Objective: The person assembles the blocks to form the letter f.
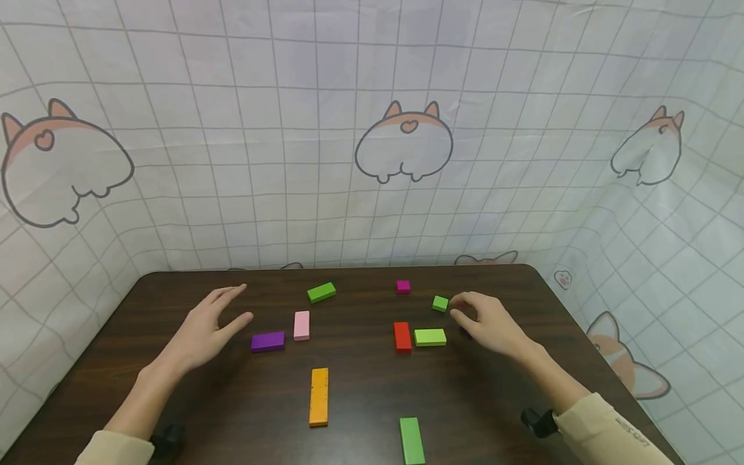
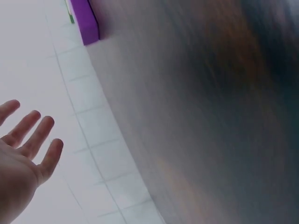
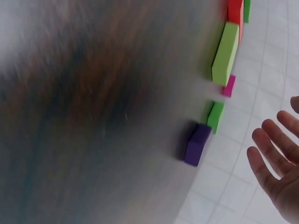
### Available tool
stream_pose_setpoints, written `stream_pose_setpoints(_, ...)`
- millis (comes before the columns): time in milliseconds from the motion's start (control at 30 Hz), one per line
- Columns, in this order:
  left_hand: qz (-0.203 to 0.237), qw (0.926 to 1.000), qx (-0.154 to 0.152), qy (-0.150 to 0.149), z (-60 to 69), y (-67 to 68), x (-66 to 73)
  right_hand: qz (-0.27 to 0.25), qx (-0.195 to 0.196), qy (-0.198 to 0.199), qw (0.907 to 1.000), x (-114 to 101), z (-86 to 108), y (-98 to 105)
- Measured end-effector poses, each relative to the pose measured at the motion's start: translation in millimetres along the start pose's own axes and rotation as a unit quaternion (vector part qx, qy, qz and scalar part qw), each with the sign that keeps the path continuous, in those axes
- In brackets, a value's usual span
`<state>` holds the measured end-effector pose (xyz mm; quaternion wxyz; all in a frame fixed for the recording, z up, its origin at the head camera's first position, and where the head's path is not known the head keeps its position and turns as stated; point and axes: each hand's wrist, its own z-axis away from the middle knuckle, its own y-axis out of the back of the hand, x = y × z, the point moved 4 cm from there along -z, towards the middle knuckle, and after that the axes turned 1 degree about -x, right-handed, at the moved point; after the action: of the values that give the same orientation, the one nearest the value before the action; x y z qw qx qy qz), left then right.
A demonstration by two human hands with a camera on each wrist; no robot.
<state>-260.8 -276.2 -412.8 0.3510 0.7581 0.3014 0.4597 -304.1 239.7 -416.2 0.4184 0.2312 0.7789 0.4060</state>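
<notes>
Both hands are empty with fingers loosely spread, the left hand well left of the red block, the right hand to its right. The step looks like a reach; taking the small green cube, behind and right of the red block, would call for a fingertip pinch. The purple block lies well left of the red block, the lime block just right; farther right, a dark block could obstruct the fingers.

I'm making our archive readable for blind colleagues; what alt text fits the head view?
A person's empty left hand and right hand hover above a dark table scattered with colourful blocks. The left is nearest a purple block; the right appears close to a small green block. Behind hangs white grid-patterned fabric with cartoon animals.
</notes>
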Motion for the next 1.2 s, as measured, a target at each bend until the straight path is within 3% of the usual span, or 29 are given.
stream_pose_setpoints(267, 0.024, 0.9993, 0.016, -0.025, -1.8, -11.4, 19.1, -0.052, -0.013, 0.015, 0.9985, -18, 7.0, -13)
stream_pose_setpoints(467, 0.037, 0.9986, 0.003, -0.037, -2.1, -21.1, 36.1, -0.075, -0.038, 0.021, 0.9962, -33, 12.8, -20)
stream_pose_setpoints(967, 0.101, 0.9902, -0.076, -0.058, 5.1, -56.3, 72.9, -0.098, -0.092, 0.055, 0.9894, -57, 36.5, -37)
stream_pose_setpoints(1200, 0.088, 0.9872, -0.126, -0.042, 17.6, -68.2, 84.2, -0.114, -0.142, 0.056, 0.9817, -65, 47.3, -45)
